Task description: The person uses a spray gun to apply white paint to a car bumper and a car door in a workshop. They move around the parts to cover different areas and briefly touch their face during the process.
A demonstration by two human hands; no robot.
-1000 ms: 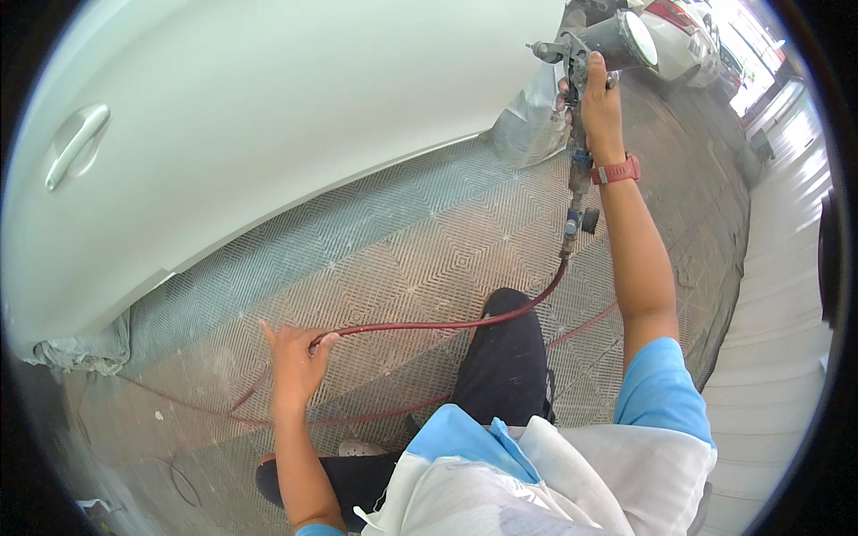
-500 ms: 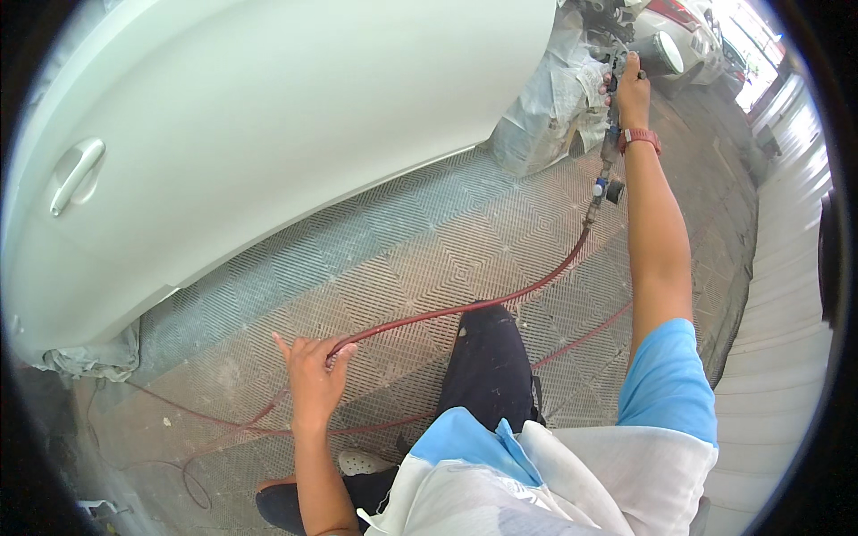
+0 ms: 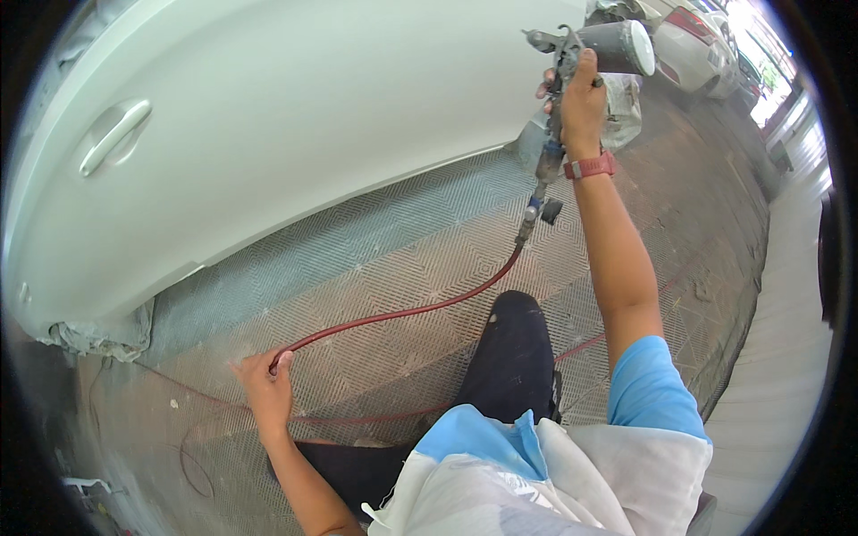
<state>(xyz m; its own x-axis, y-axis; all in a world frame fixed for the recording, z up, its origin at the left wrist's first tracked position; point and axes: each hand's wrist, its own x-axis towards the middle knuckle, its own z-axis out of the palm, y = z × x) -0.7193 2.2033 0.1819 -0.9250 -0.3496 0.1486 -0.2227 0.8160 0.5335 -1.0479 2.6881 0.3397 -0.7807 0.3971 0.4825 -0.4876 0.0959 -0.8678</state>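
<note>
My right hand [image 3: 583, 105] is wrapped round the handle of a spray gun [image 3: 565, 62], whose dark paint cup [image 3: 617, 47] with a white lid tilts out to the right. The gun's nozzle points left, across the front of a white car door panel [image 3: 340, 107]. Below the handle hang a regulator and a small black gauge [image 3: 551, 211], joined to a red air hose [image 3: 402, 312]. The hose sags leftward to my left hand [image 3: 268, 393], which is closed round it at lower left, one finger sticking out.
A door handle [image 3: 116, 137] sits on the panel's left. Crumpled masking plastic [image 3: 623, 112] lies behind my right hand, and more covering [image 3: 112, 335] wraps the lower left. Grooved tile flooring [image 3: 357, 295] carries further hose loops. Another white car [image 3: 693, 49] stands far right, near a pale curtain [image 3: 760, 375].
My right hand has brought the spray gun leftward, from beside the masking plastic to before the panel's right end. My left hand has shifted left and slightly down with the hose.
</note>
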